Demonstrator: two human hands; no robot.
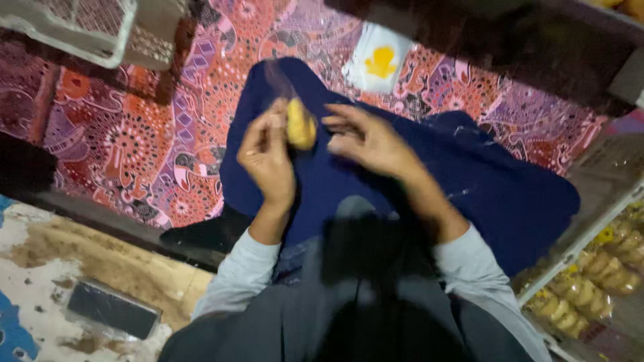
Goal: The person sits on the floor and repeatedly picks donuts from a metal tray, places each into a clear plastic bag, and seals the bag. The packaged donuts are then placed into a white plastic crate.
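Note:
My left hand (pixel 267 155) is raised over my lap and pinches a small yellow snack piece in a thin clear wrapper (pixel 300 123) between thumb and fingers. My right hand (pixel 364 138) hovers just right of it, fingers spread and slightly curled, its fingertips close to the wrapper; contact is blurred. Both hands are over a dark blue cloth (pixel 483 181) covering my legs. I wear pale grey sleeves.
A red and purple patterned mat (pixel 134 147) lies under me. A white packet with a yellow mark (pixel 378 59) lies beyond the cloth. Bagged yellow snacks (pixel 590 288) fill a rack at right. A white crate (pixel 74 27) sits top left, a dark flat object (pixel 111 310) bottom left.

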